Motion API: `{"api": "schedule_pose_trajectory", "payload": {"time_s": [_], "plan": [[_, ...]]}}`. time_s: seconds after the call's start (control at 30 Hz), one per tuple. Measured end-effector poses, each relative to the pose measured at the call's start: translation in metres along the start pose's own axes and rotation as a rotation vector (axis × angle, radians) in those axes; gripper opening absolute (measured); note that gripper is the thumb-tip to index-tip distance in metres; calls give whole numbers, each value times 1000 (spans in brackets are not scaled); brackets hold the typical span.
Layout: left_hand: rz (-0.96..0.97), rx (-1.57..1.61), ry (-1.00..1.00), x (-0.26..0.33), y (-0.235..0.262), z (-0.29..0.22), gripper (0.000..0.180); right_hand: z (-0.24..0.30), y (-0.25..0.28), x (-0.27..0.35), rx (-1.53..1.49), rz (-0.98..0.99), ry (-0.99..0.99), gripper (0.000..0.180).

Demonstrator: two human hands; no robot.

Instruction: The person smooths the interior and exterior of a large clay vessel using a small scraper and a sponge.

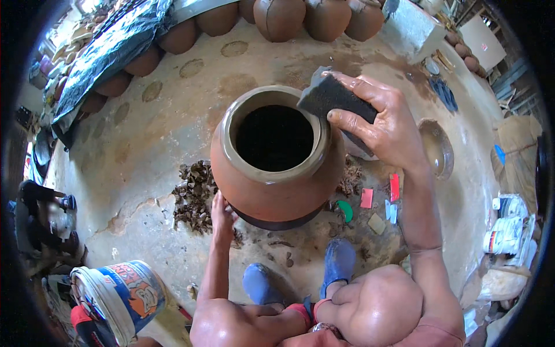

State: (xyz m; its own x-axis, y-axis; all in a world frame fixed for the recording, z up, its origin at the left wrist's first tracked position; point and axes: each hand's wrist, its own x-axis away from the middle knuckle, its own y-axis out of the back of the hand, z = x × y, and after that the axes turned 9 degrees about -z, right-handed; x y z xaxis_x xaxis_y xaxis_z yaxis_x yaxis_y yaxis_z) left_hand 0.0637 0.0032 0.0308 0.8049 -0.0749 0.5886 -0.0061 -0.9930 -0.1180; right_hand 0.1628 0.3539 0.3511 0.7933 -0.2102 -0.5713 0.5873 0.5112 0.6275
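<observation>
A large round clay pot (272, 194) stands in front of me, reddish brown on its belly, with a wet grey-brown rim around a dark mouth. My right hand (384, 115) pinches a dark grey sponge (335, 98) between thumb and fingers, at the right side of the rim. Whether the sponge touches the rim I cannot tell. Low on the pot's left side, my left hand (222, 215) rests with its fingers extended against the wall; some fingertips are hidden behind the curve. The pot's base is dark.
Brown clay scraps (195, 199) lie left of the pot. Coloured flat pieces, including a red one (395, 187) and a green one (345, 211), lie to its right. A shallow bowl (435, 150) sits farther right, a bucket (124, 295) near left. Finished pots (280, 20) line the back.
</observation>
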Motion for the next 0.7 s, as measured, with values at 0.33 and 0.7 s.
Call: {"api": "schedule_pose_trajectory", "payload": {"time_s": [0.33, 0.7], "plan": [[116, -170, 272, 82, -31, 58, 84, 0, -24, 56, -129, -243, -318, 47], [111, -141, 333, 88, -36, 88, 75, 8, -32, 73, 50, -226, -170, 53]]}}
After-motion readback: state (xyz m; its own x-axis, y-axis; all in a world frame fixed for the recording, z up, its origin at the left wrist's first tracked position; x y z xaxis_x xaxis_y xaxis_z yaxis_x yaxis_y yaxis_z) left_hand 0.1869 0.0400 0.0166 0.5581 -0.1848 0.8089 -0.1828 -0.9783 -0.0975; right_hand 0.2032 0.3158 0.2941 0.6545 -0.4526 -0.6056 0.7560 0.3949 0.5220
